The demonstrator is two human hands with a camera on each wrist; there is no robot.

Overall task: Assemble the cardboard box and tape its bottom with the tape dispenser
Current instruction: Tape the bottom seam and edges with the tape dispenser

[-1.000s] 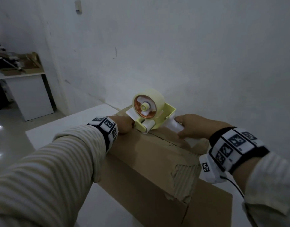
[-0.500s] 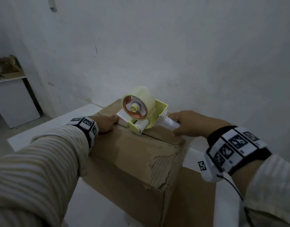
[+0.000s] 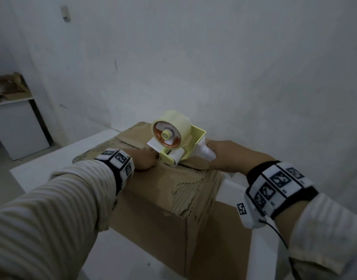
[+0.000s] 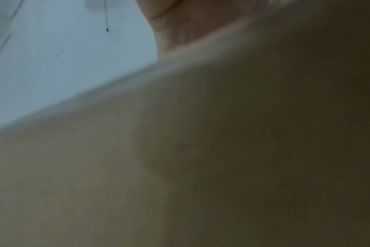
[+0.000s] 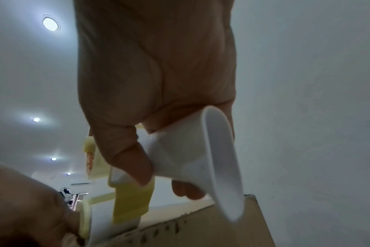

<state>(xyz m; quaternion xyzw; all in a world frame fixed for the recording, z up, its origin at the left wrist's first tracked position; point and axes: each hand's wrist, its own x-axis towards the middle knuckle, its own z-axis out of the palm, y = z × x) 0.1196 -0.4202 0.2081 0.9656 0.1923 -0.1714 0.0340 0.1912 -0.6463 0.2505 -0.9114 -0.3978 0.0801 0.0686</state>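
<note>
White plastic fills the right hand (image 3: 232,156), whose fingers and thumb curl round the handle of the tape dispenser (image 3: 174,141). Its roller end sits on the top seam of the cardboard box (image 3: 163,190), roll tilted up. The left hand (image 3: 144,161) rests on the box top just left of the roller, touching it; whether its fingers are spread or curled cannot be told. The box stands on a white table (image 3: 42,164) near the wall, its near corner torn to bare corrugation.
</note>
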